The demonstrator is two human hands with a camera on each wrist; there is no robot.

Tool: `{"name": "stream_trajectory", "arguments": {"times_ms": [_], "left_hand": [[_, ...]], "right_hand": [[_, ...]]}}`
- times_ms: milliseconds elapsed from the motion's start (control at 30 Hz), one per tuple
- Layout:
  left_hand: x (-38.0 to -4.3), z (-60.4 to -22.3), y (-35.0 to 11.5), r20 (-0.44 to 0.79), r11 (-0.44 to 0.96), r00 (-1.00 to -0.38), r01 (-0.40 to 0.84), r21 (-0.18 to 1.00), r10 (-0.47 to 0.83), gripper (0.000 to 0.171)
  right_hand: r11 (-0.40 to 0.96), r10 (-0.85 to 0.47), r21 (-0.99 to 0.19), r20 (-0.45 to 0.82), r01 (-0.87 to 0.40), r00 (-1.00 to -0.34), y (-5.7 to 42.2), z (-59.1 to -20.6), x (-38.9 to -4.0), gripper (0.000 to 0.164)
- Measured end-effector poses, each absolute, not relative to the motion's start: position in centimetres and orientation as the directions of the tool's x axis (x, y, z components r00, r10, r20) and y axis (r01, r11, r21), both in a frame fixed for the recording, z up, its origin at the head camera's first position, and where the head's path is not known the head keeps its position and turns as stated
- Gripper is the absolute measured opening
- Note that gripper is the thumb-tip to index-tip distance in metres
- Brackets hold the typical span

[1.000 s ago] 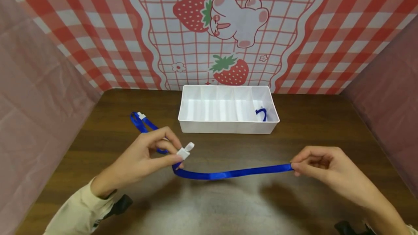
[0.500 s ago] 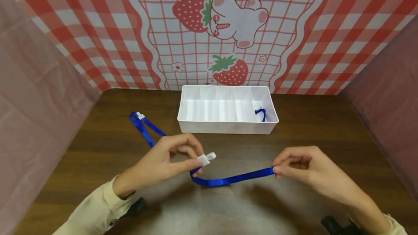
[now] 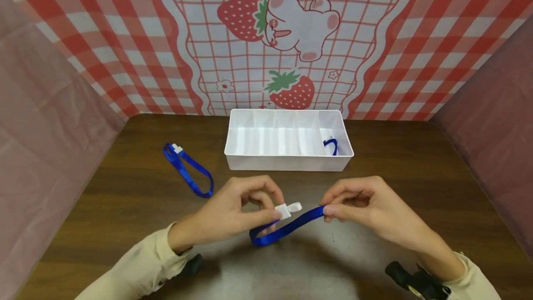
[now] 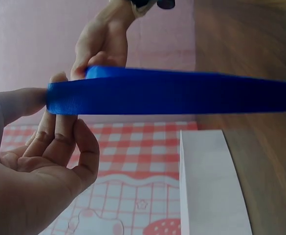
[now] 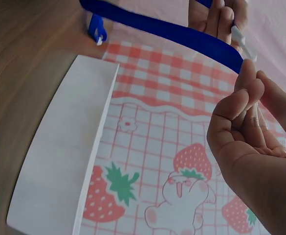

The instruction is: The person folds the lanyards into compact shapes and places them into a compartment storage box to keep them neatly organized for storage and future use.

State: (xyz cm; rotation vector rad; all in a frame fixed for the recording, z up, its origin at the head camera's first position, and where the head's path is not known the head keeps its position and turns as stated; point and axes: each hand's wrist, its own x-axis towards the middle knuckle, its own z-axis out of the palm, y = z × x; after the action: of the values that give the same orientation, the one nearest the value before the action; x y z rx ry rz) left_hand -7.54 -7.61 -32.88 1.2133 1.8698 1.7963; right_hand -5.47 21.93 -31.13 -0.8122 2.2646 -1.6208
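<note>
The left hand (image 3: 233, 209), low and left of centre in the head view, pinches a white clip (image 3: 283, 211) together with one end of a blue strap (image 3: 287, 231) between thumb and fingers. A small white loop sticks out of the clip toward the right of the frame. The right hand (image 3: 370, 203), right of centre, pinches the other end of the strap between thumb and fingertip, its remaining fingers curled. Between the hands the strap sags in a curve, lowest near the left hand. In the left wrist view it runs across the middle of the frame, its flat face toward the camera, and doubles back at the right edge; the clip is hidden there.

A second strap (image 3: 180, 168) lies in a narrow loop on the surface (image 3: 395, 152), left of centre, with a white buckle (image 3: 177, 148) at its upper end. Behind the hands, in the middle of the frame, stands a white box (image 3: 287, 163) divided into a row of compartments; the rightmost holds a blue band (image 3: 334, 143), only partly visible. A red-and-white cloth (image 3: 100, 27) printed with strawberries fills the top of the frame, and pink cloth (image 3: 41, 105) hangs at both sides. Pale sleeves (image 3: 129, 263) cover the forearms.
</note>
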Motion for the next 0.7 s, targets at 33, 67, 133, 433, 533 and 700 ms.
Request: {"name": "stream_trajectory", "arguments": {"times_ms": [33, 67, 133, 433, 533, 700], "left_hand": [[-7.5, -32.9, -7.4, 0.34, -0.125, -0.611, 0.367, 0.922, 0.714, 0.011], [-7.5, -32.9, -7.2, 0.336, -0.123, -0.615, 0.363, 0.924, 0.713, 0.011], [-7.5, -33.0, -6.8, 0.33, -0.115, -0.622, 0.36, 0.926, 0.71, 0.011], [-7.5, -33.6, -5.3, 0.275, -0.088, -0.665, 0.301, 0.95, 0.694, 0.012], [-7.5, -33.8, -4.9, 0.25, -0.073, -0.675, 0.279, 0.958, 0.694, 0.013], [-7.4, -34.0, -4.3, 0.272, -0.052, -0.697, 0.32, 0.946, 0.663, 0.013]], "right_hand": [[0.222, -0.564, -0.927, 0.131, -0.303, -0.815, 21.7, -31.1, -5.5, 0.015], [0.216, -0.563, -0.927, 0.14, -0.308, -0.814, 21.5, -31.1, -5.6, 0.015], [0.206, -0.56, -0.926, 0.153, -0.316, -0.815, 21.1, -31.0, -5.7, 0.016], [0.173, -0.56, -0.937, 0.162, -0.305, -0.813, 20.3, -31.5, -6.0, 0.019], [0.17, -0.565, -0.937, 0.162, -0.306, -0.809, 20.2, -31.5, -6.1, 0.019], [0.183, -0.568, -0.929, 0.166, -0.32, -0.806, 20.0, -31.4, -6.1, 0.018]]}}
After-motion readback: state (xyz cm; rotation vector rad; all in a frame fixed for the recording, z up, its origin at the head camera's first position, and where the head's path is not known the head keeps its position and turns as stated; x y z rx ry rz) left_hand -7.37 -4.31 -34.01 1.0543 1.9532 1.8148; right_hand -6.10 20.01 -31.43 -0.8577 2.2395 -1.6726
